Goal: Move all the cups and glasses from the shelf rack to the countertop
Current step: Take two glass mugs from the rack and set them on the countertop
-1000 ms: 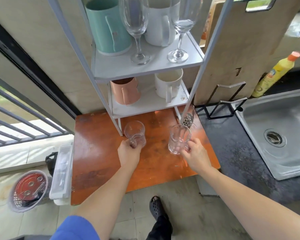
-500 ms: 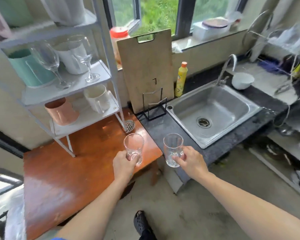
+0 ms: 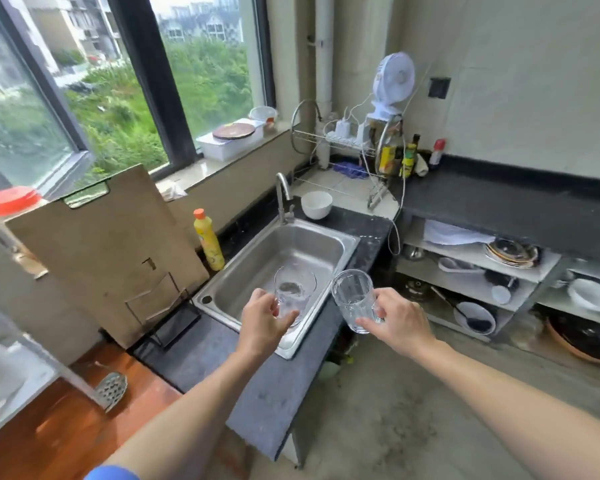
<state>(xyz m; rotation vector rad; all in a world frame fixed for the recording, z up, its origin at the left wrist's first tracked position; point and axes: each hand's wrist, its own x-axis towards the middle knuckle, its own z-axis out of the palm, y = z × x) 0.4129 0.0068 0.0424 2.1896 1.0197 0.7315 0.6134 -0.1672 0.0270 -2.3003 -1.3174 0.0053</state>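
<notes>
Two hands' fingers [image 3: 367, 321] each clasp a glass [image 3: 353, 299].

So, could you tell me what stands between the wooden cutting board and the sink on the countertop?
In the head view, a yellow bottle with an orange cap stands on the dark countertop between the cutting board and the sink, against the back wall.

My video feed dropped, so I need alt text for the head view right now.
Each hand holds a clear glass in the air: the left hand has its glass over the steel sink, the right hand has its glass beyond the dark countertop edge.
</notes>
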